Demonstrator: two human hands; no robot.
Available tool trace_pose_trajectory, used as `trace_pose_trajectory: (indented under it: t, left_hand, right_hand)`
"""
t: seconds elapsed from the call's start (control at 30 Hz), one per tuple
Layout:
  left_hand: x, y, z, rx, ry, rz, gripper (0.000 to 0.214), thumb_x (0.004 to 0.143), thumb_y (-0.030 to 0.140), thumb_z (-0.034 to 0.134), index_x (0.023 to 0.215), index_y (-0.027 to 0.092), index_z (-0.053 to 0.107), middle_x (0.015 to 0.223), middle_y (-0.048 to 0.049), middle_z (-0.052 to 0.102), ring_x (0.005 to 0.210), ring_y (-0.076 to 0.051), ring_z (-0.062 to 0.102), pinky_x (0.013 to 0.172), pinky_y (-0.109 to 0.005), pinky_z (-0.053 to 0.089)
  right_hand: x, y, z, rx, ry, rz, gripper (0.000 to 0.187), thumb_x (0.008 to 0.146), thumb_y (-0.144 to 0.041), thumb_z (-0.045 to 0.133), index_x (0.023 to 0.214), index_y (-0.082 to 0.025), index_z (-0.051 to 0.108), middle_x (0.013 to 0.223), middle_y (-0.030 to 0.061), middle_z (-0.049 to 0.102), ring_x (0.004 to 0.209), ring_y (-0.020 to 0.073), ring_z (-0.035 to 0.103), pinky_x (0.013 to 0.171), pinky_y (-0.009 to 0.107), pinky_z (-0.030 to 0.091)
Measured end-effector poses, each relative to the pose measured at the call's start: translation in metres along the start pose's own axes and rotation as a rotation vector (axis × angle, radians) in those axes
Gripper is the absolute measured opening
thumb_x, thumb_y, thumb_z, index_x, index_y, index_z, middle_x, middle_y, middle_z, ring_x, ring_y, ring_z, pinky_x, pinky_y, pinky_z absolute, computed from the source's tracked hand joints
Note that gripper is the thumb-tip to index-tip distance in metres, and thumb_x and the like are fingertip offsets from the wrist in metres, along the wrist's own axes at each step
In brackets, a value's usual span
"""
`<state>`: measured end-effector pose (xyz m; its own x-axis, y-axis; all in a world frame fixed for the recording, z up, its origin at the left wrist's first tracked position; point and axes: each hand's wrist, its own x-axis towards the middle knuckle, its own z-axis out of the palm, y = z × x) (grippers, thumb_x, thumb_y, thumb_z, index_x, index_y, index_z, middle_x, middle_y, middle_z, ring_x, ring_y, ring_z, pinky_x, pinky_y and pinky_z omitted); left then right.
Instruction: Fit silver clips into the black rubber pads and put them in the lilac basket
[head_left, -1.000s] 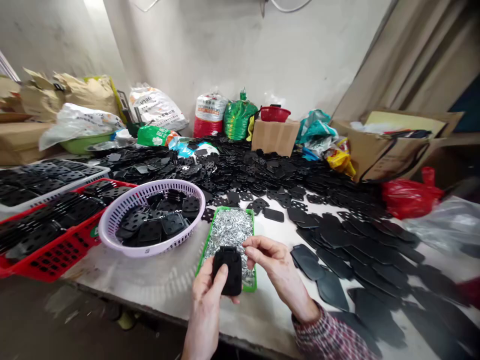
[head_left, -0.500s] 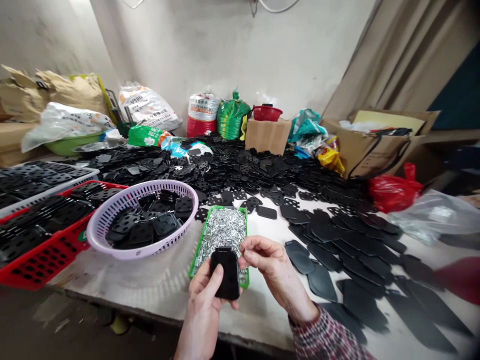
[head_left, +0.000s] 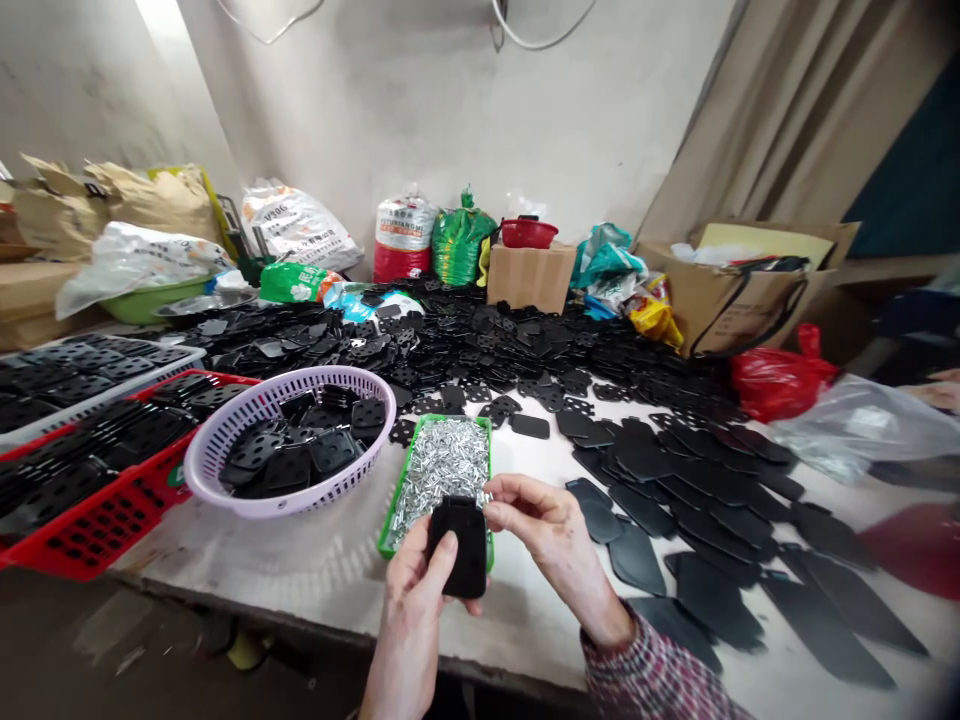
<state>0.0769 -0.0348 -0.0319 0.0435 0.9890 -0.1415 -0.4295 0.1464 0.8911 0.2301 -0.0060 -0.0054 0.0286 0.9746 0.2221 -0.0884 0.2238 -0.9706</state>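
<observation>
While the left hand [head_left: 416,600] clasps a black plastic plate [head_left: 465,545] above a green tray [head_left: 386,540] of metal clips [head_left: 446,460], the right hand [head_left: 551,530] pinches shut at its top corner. The plate looks light, stiff and smooth, and seems best held by its edges.

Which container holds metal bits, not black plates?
The green tray right of the purple basket: silvery pieces fill it. The basket and red crate hold black plates.
</observation>
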Motion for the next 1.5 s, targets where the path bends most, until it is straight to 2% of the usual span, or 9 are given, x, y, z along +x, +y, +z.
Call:
trace_pose_trajectory:
  t: [0.13, 0.5, 0.73, 0.87, 1.0, 1.1, 1.2, 1.33, 1.5]
  left_hand:
    - [-0.002, 0.003, 0.005, -0.015, -0.040, -0.017, 0.038, 0.083, 0.040, 0.068, 0.115, 0.019, 0.064, 0.096, -0.0061, 0.069, 0.065, -0.017, 0.065, 0.048, -0.026, 0.049]
    - [0.000, -0.007, 0.000, 0.176, -0.011, 0.014, 0.045, 0.083, 0.046, 0.066, 0.120, 0.020, 0.064, 0.106, -0.0084, 0.068, 0.074, -0.020, 0.063, 0.049, -0.026, 0.053]
    - [0.005, -0.008, -0.003, 0.264, -0.002, 0.038, 0.045, 0.078, 0.044, 0.072, 0.116, 0.020, 0.068, 0.106, -0.0084, 0.071, 0.073, -0.021, 0.063, 0.047, -0.027, 0.054]
    - [0.006, -0.009, -0.002, -0.082, 0.094, -0.095, 0.049, 0.079, 0.041, 0.073, 0.122, 0.021, 0.062, 0.113, -0.0104, 0.069, 0.079, -0.024, 0.067, 0.051, -0.030, 0.055]
    - [0.005, -0.006, -0.004, -0.357, -0.155, -0.192, 0.035, 0.083, 0.041, 0.069, 0.108, 0.017, 0.069, 0.101, -0.0149, 0.075, 0.086, -0.035, 0.072, 0.055, -0.038, 0.055]
    - [0.002, -0.006, -0.008, -0.447, -0.256, -0.210, 0.026, 0.081, 0.041, 0.072, 0.099, 0.023, 0.073, 0.098, -0.0119, 0.077, 0.088, -0.035, 0.073, 0.055, -0.035, 0.052]
    - [0.001, -0.007, -0.014, -0.434, -0.280, -0.184, 0.036, 0.072, 0.048, 0.078, 0.100, 0.026, 0.075, 0.096, -0.0107, 0.077, 0.088, -0.034, 0.073, 0.052, -0.031, 0.050]
    - [0.002, -0.009, -0.024, -0.392, -0.285, -0.183, 0.053, 0.055, 0.051, 0.088, 0.100, 0.024, 0.077, 0.095, -0.0140, 0.077, 0.093, -0.039, 0.070, 0.054, -0.038, 0.054]
    - [0.000, -0.016, -0.046, -0.396, -0.199, -0.151, 0.041, 0.061, 0.044, 0.086, 0.099, 0.030, 0.077, 0.110, -0.0089, 0.075, 0.112, -0.035, 0.064, 0.090, -0.047, 0.054]
  right_hand:
    - [-0.004, -0.005, -0.004, -0.104, -0.053, -0.087, 0.012, 0.085, -0.027, 0.071, 0.083, -0.018, 0.078, 0.083, 0.0044, 0.069, 0.076, 0.0171, 0.062, 0.068, 0.023, 0.050]
    - [-0.014, -0.008, -0.011, -0.453, -0.065, -0.222, 0.035, 0.092, -0.018, 0.055, 0.125, -0.022, 0.065, 0.078, -0.0018, 0.066, 0.069, 0.0134, 0.060, 0.070, 0.022, 0.049]
    - [-0.015, -0.008, -0.008, -0.598, -0.063, -0.288, 0.042, 0.096, -0.020, 0.049, 0.137, -0.023, 0.057, 0.082, 0.0022, 0.066, 0.067, 0.0165, 0.059, 0.066, 0.025, 0.049]
    - [-0.005, -0.005, 0.002, -0.276, 0.033, -0.124, 0.027, 0.090, -0.027, 0.061, 0.116, -0.022, 0.068, 0.081, 0.0014, 0.068, 0.071, 0.0173, 0.061, 0.068, 0.024, 0.050]
    - [0.000, -0.003, 0.008, -0.092, 0.077, 0.030, 0.017, 0.082, -0.034, 0.072, 0.077, -0.018, 0.069, 0.072, 0.0018, 0.065, 0.066, 0.0170, 0.057, 0.060, 0.024, 0.048]
    - [-0.004, -0.004, 0.012, -0.136, 0.085, -0.016, 0.020, 0.084, -0.035, 0.071, 0.073, -0.018, 0.070, 0.070, 0.0020, 0.063, 0.066, 0.0178, 0.056, 0.059, 0.025, 0.046]
    - [-0.014, -0.005, 0.017, -0.209, 0.094, -0.133, 0.019, 0.091, -0.033, 0.064, 0.080, -0.021, 0.074, 0.083, 0.0047, 0.068, 0.078, 0.0216, 0.063, 0.067, 0.027, 0.051]
    - [-0.027, 0.005, 0.026, -0.367, 0.095, -0.280, 0.021, 0.098, -0.032, 0.057, 0.108, -0.027, 0.076, 0.116, 0.0060, 0.068, 0.110, 0.0268, 0.062, 0.097, 0.035, 0.051]
    - [-0.028, 0.021, 0.039, -0.491, -0.081, -0.291, 0.033, 0.100, -0.031, 0.056, 0.132, -0.031, 0.063, 0.139, 0.0028, 0.055, 0.127, 0.0270, 0.051, 0.111, 0.040, 0.041]
